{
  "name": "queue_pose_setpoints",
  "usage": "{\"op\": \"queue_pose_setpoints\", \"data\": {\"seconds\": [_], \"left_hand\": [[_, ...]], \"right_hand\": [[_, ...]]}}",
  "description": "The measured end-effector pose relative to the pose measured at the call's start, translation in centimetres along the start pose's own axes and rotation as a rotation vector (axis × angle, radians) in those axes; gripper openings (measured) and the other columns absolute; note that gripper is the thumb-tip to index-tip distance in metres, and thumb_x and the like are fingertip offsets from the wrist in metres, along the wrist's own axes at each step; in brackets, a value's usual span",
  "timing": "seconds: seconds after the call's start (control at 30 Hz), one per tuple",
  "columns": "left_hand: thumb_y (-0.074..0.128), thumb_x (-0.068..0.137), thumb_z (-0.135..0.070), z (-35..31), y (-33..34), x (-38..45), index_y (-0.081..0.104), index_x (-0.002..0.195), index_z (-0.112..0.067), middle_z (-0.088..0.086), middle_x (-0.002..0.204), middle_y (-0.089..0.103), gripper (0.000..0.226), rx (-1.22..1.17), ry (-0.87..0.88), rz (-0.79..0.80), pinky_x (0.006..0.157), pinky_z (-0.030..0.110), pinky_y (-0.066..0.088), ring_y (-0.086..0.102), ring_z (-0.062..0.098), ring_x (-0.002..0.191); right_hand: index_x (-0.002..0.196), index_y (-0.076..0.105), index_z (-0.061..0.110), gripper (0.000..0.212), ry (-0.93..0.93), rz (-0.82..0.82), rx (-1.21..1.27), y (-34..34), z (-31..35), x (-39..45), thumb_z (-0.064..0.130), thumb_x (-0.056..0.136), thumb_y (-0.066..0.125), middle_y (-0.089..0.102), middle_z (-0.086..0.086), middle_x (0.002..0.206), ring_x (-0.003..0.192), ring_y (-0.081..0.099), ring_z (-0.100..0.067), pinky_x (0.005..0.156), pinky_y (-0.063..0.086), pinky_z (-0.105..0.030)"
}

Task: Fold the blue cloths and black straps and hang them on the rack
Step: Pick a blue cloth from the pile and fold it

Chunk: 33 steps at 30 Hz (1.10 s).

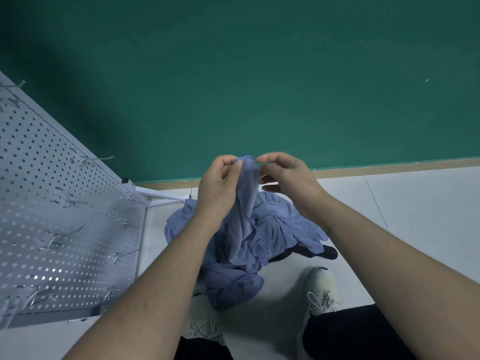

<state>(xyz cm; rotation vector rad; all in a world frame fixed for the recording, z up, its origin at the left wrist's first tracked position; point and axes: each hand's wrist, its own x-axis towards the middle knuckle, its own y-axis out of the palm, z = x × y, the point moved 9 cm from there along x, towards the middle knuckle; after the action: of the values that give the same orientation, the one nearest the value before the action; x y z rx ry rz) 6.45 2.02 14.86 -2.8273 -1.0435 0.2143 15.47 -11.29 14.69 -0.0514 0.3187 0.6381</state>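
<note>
Blue cloths (pixel 272 229) lie in a crumpled heap on the pale floor (pixel 415 216), between the person's two white shoes and the foot of a green wall (pixel 233 74). To the left stands the rack (pixel 65 203), a grey perforated board studded with bare metal hooks (pixel 52 241); nothing hangs on it yet. A black strap (pixel 328 252) pokes out from under the heap's right edge.

One cloth (pixel 244 203) is lifted out of the heap, hanging as a long narrow drape, its long axis running from the fingers down to the pile. The left hand (pixel 220 188) pinches its top edge between thumb and fingers. The right hand (pixel 288 178) sits just beside that same edge, thumb and forefinger curled close together; whether they actually grip fabric cannot be told.

Judging from this, the next move depends on the right hand finding the corner beside the left and drawing it sideways to spread the cloth for folding.
</note>
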Motion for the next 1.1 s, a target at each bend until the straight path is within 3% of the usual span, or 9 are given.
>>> {"op": "queue_pose_setpoints", "data": {"seconds": [0.1,0.2,0.27,0.37,0.47,0.7,0.77,0.9,1.1], "left_hand": [[0.049,0.104,-0.026,-0.7,-0.1,-0.1,0.055,0.093,-0.03,-0.012,0.073,0.055,0.013,0.024,0.034,-0.003,0.063,0.02,0.04,0.046,0.0,0.062],[0.044,0.106,-0.021,-1.6,-0.3,-0.3,0.051,0.093,-0.028,-0.007,0.073,0.045,0.016,0.001,0.076,-0.003,0.056,0.014,0.035,0.038,-0.003,0.057],[0.043,0.107,-0.02,-1.8,-0.4,-0.4,0.05,0.093,-0.028,-0.006,0.073,0.041,0.017,-0.019,0.079,0.005,0.055,0.013,0.034,0.036,-0.003,0.056],[0.042,0.107,-0.022,-1.9,-0.8,-0.5,0.05,0.093,-0.029,-0.004,0.073,0.039,0.018,-0.033,0.076,0.001,0.059,0.018,0.035,0.037,0.003,0.061],[0.043,0.106,-0.024,-1.7,-1.1,-0.4,0.051,0.092,-0.03,0.003,0.077,0.039,0.018,-0.071,0.049,-0.006,0.065,0.027,0.035,0.038,0.012,0.071],[0.042,0.106,-0.028,-1.3,-2.6,-0.2,0.05,0.092,-0.033,-0.004,0.075,0.036,0.017,-0.068,0.041,-0.077,0.063,0.025,0.032,0.034,0.007,0.066],[0.042,0.106,-0.027,-1.4,-3.1,-0.2,0.05,0.093,-0.032,-0.006,0.074,0.037,0.016,-0.039,0.063,-0.094,0.063,0.023,0.033,0.035,0.004,0.063],[0.044,0.106,-0.022,-2.4,-3.0,-0.4,0.051,0.095,-0.029,-0.008,0.076,0.042,0.014,0.048,0.153,-0.077,0.061,0.017,0.037,0.037,0.0,0.062],[0.043,0.107,-0.02,-4.3,-2.4,-1.2,0.051,0.1,-0.023,0.007,0.081,0.042,0.01,0.071,0.231,-0.045,0.064,0.023,0.041,0.04,0.014,0.07]], "right_hand": [[0.103,0.059,0.022,0.023,-0.161,-0.097,-0.236,-1.1,0.8,0.5,0.005,0.09,0.067,0.057,0.004,0.093,0.085,0.053,-0.014,0.078,0.045,-0.018],[0.114,0.055,0.027,0.038,-0.279,-0.008,-0.439,-0.5,1.2,0.6,0.005,0.086,0.069,0.058,0.007,0.124,0.115,0.05,-0.01,0.084,0.034,0.001],[0.116,0.055,0.03,0.039,-0.33,0.024,-0.526,-0.4,1.3,0.5,0.008,0.087,0.07,0.058,0.011,0.126,0.12,0.049,-0.008,0.087,0.031,0.003],[0.102,0.059,0.028,0.026,-0.349,0.027,-0.521,-0.5,1.3,0.5,0.016,0.087,0.076,0.066,0.011,0.106,0.106,0.06,-0.006,0.087,0.039,-0.004],[0.084,0.06,0.034,0.02,-0.348,0.037,-0.609,-0.5,0.8,0.8,0.03,0.084,0.079,0.064,0.012,0.087,0.09,0.059,-0.01,0.086,0.047,-0.025],[0.092,0.072,0.035,0.029,-0.454,0.009,-1.072,-1.7,1.1,1.1,0.062,0.086,0.063,0.049,0.011,0.117,0.112,0.04,-0.016,0.097,0.031,-0.039],[0.094,0.066,0.033,0.026,-0.446,0.069,-1.024,-2.1,1.1,1.0,0.058,0.09,0.06,0.055,0.011,0.124,0.117,0.047,-0.016,0.103,0.036,-0.044],[0.085,0.052,0.029,0.018,-0.505,-0.02,-0.76,-3.9,3.4,-0.1,0.042,0.092,0.064,0.065,0.018,0.091,0.094,0.062,-0.014,0.089,0.05,-0.045],[0.082,0.042,0.029,0.029,-0.507,-0.069,-0.435,-4.2,6.0,-1.8,0.02,0.092,0.068,0.045,0.015,0.063,0.059,0.038,-0.009,0.058,0.034,-0.027]]}}
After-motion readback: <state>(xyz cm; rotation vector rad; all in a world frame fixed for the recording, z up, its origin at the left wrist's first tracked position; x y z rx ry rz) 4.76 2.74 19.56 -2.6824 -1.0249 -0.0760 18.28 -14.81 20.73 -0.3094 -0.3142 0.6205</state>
